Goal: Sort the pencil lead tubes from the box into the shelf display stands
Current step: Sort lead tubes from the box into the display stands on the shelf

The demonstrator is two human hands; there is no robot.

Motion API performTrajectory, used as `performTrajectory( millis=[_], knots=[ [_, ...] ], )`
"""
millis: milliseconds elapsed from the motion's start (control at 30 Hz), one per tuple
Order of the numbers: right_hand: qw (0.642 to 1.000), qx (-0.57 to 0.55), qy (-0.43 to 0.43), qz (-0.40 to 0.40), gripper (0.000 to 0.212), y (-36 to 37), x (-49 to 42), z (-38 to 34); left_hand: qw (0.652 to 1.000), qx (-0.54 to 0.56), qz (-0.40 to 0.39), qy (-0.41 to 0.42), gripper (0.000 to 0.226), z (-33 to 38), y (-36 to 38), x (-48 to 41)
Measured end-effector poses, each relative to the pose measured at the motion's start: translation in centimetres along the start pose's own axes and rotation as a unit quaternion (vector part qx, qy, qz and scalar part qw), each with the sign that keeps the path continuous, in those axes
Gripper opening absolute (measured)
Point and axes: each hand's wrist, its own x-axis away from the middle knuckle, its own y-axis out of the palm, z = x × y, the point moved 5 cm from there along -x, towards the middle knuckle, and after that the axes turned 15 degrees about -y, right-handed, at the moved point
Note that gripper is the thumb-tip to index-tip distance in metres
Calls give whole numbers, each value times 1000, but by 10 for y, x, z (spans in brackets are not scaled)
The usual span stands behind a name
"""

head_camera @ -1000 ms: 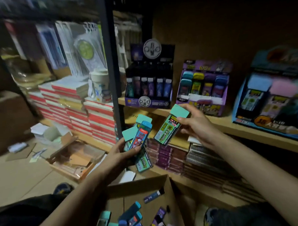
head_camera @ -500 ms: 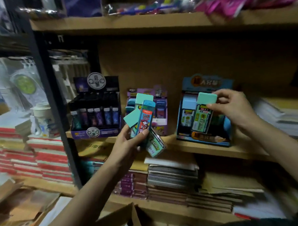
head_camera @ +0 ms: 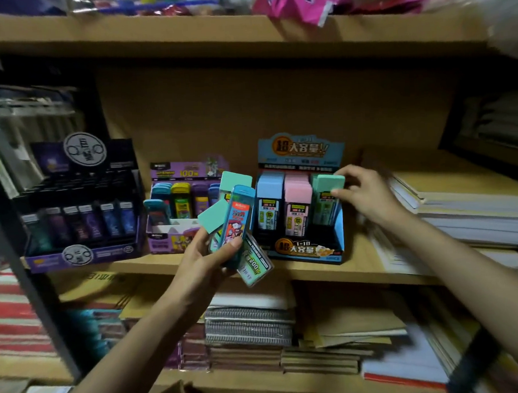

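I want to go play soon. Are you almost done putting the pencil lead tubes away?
Not yet. The blue stand already holds blue tubes and pink tubes. The right hand is setting a green tube into its right slot. The left hand holds a bunch of tubes left to sort.

three stands point(head_camera: 301, 248) side by side on shelf point(head_camera: 142, 265) | notebooks point(head_camera: 460, 211) right
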Motion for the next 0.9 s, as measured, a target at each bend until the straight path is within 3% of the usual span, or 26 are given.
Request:
performTrajectory(
  millis=[233, 400, 567, 633, 700, 800, 900],
  knots=[
    [999, -18, -1, -44, 31, 4, -8, 15, 1000, -8, 0, -9, 40, -7, 6, -8],
    [966, 211, -150, 0, 27, 14, -3, 12, 1000, 1, -11, -11, 41, -8, 9, -8],
    [938, 299, -160, 72, 20, 15, 8, -16, 1000, 10, -16, -6, 41, -7, 12, -7],
    [971, 159, -155, 88, 14, 28, 21, -38, 1000, 11, -22, -7, 43, -7, 14, -7],
    [995, -61, -72, 39, 9, 55, 34, -53, 1000, 3, -23, -7, 43, -9, 16, -8],
    [965, -255, 53, -19, 16, 96, 50, -60, 1000, -14, -13, -8, 48, -11, 18, -8],
    [930, -354, 101, -7, 18, 116, 56, -60, 999, -31, 1, -6, 51, -11, 14, -4]
  ],
)
